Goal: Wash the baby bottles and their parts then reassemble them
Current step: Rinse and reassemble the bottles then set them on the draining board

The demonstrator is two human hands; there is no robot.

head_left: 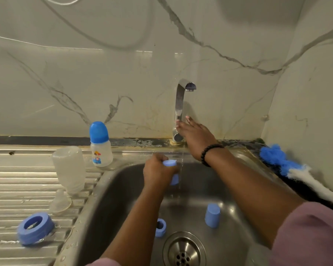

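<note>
My left hand [158, 170] grips a blue bottle cap [172, 169] over the sink basin, right beside a thin stream of water. My right hand [195, 138] rests on the base of the steel faucet [180, 104], fingers spread on its handle. A second blue cap [212, 215] stands on the basin floor, and a blue screw ring [160, 227] lies near the drain. On the drainboard an assembled bottle with a blue cap [101, 145] stands upright, a clear bottle body [69, 169] rests mouth down, a clear teat [60, 202] sits beside it, and a larger blue ring [36, 228] lies in front.
The steel sink [108, 208] has its drain [184, 250] at the near centre. A blue and white bottle brush [296, 169] lies on the right rim by the corner wall. Marble-look wall panels rise directly behind the faucet. The ribbed drainboard [12, 189] stretches to the left.
</note>
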